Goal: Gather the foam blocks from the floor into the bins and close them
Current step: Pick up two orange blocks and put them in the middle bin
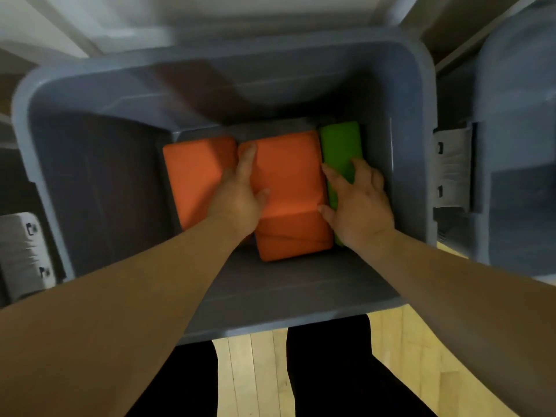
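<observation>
Left hand (240, 195) and right hand (361, 203), fingers straight, press the middle orange block (288, 176) between them. Grey bin (90, 164) also holds another orange block (195, 176) and a green block (340, 145).

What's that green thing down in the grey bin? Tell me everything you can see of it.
The green block is a plain, matte, foam-looking slab with rounded corners. It stands on edge at the bottom of the grey bin, beside its right wall and against the middle orange block. The right hand lies over its near part and hides it; whether the fingers grip it is unclear.
</observation>
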Tool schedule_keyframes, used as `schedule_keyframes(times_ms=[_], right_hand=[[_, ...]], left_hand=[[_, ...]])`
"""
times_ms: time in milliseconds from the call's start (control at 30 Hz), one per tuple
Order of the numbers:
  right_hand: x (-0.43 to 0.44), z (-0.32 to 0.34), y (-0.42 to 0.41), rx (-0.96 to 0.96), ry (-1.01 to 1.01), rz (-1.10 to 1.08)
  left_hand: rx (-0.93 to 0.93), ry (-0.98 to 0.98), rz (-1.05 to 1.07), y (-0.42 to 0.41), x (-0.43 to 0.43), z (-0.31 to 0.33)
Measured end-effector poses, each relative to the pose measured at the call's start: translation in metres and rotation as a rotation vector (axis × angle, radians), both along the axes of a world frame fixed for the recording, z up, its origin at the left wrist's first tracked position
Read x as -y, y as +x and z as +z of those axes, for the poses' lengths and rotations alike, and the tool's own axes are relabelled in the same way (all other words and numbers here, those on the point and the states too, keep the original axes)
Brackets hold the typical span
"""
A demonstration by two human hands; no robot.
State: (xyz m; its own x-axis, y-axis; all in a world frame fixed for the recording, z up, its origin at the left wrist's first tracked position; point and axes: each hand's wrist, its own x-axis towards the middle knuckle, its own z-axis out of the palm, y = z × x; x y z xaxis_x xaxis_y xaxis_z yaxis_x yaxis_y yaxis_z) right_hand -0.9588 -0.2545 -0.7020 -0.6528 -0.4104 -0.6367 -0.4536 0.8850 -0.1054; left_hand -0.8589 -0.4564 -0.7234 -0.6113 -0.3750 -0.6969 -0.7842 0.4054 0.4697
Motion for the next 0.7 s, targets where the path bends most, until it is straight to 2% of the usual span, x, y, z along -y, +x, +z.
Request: schedule_keyframes(times_ms=[167, 333, 533, 700], right_hand=[[0.002, 0.041, 0.003, 0.195, 0.018, -0.073], [0.013, 0.159, 0.016, 0.293, -0.012, -0.187], [0.03, 0.307, 0.056, 0.282, -0.047, -0.356], [0.039, 0.403, 0.12, 0.188, -0.107, -0.589]], left_hand=[[0.134, 0.028, -0.102, 0.038, 0.007, 0.051], [0.206, -0.094, -0.291, 0.055, 0.026, 0.184], [0.152, -0.267, -0.509, 0.054, 0.058, 0.324], [0.054, -0.265, -0.726, 0.06, 0.085, 0.419]])
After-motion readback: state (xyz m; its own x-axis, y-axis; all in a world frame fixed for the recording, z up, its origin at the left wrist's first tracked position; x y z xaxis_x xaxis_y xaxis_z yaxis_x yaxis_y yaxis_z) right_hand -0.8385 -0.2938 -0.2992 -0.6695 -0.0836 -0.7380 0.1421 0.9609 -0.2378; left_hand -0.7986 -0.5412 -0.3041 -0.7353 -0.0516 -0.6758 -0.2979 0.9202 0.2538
